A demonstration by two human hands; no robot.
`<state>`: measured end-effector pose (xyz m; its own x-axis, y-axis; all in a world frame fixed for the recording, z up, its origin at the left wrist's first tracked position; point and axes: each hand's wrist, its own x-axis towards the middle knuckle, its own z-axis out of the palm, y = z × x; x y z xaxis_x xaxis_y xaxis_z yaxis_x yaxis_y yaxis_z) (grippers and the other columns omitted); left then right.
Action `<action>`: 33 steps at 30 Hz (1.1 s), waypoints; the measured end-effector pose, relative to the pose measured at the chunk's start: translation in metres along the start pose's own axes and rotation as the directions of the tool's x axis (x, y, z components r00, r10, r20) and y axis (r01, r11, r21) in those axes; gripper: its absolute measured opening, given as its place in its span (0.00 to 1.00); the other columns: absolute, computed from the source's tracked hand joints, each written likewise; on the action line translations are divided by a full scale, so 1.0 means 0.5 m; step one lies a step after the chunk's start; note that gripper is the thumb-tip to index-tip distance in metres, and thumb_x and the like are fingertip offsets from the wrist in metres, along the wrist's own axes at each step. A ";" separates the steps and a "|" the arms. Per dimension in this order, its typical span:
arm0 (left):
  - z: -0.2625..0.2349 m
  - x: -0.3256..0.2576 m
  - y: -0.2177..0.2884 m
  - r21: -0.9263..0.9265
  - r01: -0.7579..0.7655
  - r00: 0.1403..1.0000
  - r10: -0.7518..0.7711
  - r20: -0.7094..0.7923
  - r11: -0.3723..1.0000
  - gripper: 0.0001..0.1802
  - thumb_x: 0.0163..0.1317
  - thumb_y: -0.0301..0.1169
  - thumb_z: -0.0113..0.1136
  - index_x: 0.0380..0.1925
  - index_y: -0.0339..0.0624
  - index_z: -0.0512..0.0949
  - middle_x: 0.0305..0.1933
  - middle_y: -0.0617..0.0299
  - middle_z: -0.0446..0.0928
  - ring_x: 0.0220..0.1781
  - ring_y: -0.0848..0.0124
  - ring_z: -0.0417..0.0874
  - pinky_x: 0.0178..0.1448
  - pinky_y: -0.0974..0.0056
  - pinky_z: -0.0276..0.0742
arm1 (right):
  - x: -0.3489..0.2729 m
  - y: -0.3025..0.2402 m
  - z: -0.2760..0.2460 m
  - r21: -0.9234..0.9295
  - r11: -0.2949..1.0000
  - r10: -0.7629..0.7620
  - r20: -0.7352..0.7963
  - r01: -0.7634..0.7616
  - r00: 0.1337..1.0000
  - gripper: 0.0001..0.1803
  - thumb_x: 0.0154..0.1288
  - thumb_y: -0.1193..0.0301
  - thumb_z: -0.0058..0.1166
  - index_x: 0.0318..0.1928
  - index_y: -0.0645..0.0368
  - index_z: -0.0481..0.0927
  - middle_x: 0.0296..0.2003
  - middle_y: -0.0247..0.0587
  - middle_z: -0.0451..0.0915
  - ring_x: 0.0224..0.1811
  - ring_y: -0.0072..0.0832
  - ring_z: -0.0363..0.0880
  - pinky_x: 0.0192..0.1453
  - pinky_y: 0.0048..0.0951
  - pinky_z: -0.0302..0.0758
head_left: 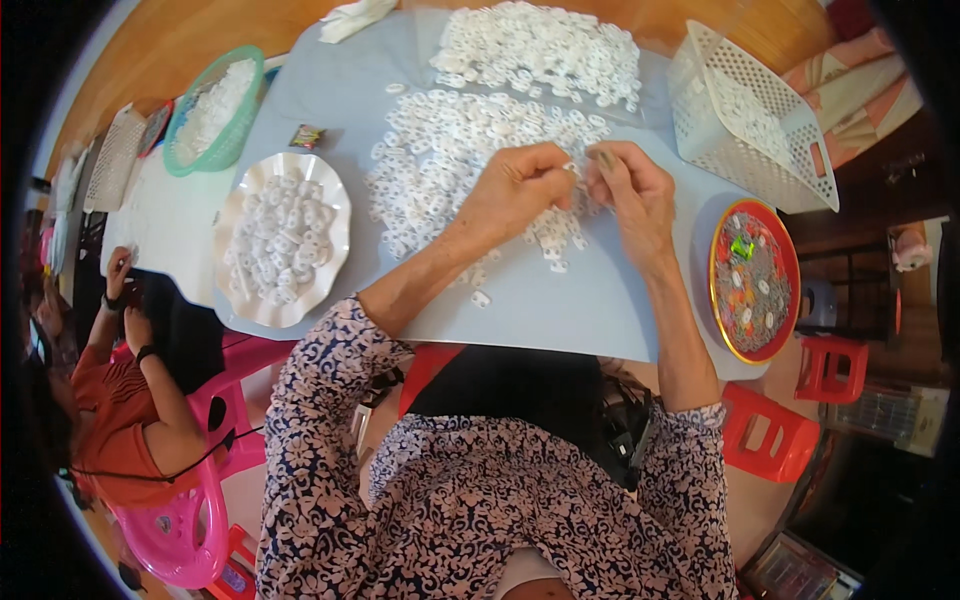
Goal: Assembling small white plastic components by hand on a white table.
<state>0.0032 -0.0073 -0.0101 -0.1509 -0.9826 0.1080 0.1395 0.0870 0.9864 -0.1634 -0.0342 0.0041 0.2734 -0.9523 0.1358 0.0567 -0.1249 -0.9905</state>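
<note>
Over a spread of small white oval plastic pieces with holes (430, 150), my two hands are close together. My left hand (518, 192) is closed in a pinch, and a bit of a small white piece (571, 170) shows at its fingertips. My right hand (640, 195) is also pinched, its thumb against the fingers; what it holds is too small and hidden to make out. To the left stands a white scalloped plate (340, 215) heaped with similar white pieces. On the right, a red round tray with a gold rim (714, 270) holds many small grey metal-looking parts and a green wrapper (742, 247).
A second heap of white pieces (540, 50) lies at the far edge. White perforated basket (700, 130) stands far right, green basket (252, 110) far left. A small wrapped packet (307, 136) lies beside the plate. Another person (150, 400) sits left; red stools (770, 435) stand right.
</note>
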 end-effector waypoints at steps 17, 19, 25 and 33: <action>0.011 -0.006 -0.003 0.021 -0.068 0.996 0.070 -0.057 0.997 0.09 0.59 0.27 0.51 0.24 0.34 0.75 0.19 0.63 0.74 0.23 0.79 0.72 0.27 0.70 0.67 | -0.009 0.014 0.024 -0.107 0.989 -0.109 -0.022 0.106 0.994 0.06 0.66 0.73 0.53 0.32 0.62 0.77 0.23 0.23 0.71 0.24 0.10 0.63 0.27 0.13 0.60; 0.016 -0.005 0.001 -0.013 -0.065 0.997 0.064 -0.039 0.998 0.08 0.59 0.27 0.51 0.25 0.34 0.76 0.20 0.63 0.74 0.24 0.79 0.73 0.28 0.71 0.68 | -0.014 0.004 0.017 -0.101 0.991 -0.095 -0.027 0.092 0.995 0.06 0.66 0.72 0.53 0.32 0.62 0.77 0.23 0.24 0.72 0.24 0.10 0.64 0.27 0.13 0.61; 0.004 0.002 0.012 0.059 -0.097 0.995 0.098 -0.005 0.993 0.08 0.60 0.28 0.51 0.27 0.34 0.75 0.22 0.63 0.74 0.27 0.79 0.73 0.33 0.71 0.70 | -0.006 0.002 0.009 -0.095 0.995 -0.044 -0.052 0.039 0.998 0.06 0.66 0.73 0.53 0.34 0.63 0.77 0.26 0.29 0.77 0.26 0.12 0.69 0.30 0.14 0.65; -0.082 0.035 0.053 0.475 -0.159 0.933 0.290 -0.214 0.865 0.06 0.60 0.26 0.51 0.30 0.36 0.76 0.21 0.62 0.73 0.23 0.77 0.69 0.28 0.70 0.67 | 0.015 0.013 -0.018 0.027 0.999 -0.036 -0.121 0.039 0.992 0.07 0.63 0.74 0.54 0.36 0.66 0.80 0.25 0.30 0.77 0.25 0.13 0.71 0.31 0.15 0.68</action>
<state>0.0445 -0.0290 0.0128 0.1095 -0.9265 0.3600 -0.3204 0.3099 0.8951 -0.1694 -0.0446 -0.0016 0.1528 -0.9739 0.1677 0.0934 -0.1547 -0.9835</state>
